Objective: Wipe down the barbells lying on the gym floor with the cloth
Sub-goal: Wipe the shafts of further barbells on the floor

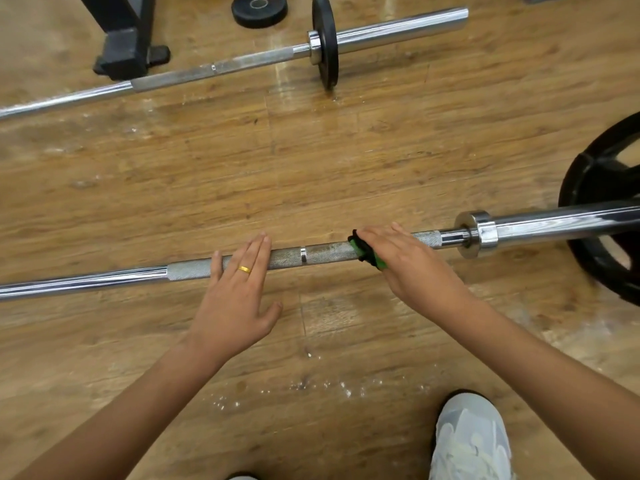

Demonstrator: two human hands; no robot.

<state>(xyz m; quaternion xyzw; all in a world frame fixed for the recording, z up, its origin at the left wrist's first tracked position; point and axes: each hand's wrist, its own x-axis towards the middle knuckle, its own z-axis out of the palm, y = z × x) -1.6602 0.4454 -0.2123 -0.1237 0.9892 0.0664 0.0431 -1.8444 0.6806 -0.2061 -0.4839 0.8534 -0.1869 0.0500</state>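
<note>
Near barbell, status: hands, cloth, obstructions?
Left hand flat on knurled steel near barbell. Right hand presses green-and-black cloth onto it. Chrome collar just beyond, rightward.

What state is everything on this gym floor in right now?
Near steel barbell: lying on floor.
Green-and-black cloth: pressed onto its knurled grip under right hand.
Left hand: flat on the bar, fingers straight.
Far steel barbell: lying untouched, small black plate upright on it.
Loose black disc plate: flat on floor.

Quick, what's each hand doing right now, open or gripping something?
Left hand: open, straight fingers resting on the near barbell.
Right hand: open, flat fingers pressing the green cloth onto that barbell.
</note>
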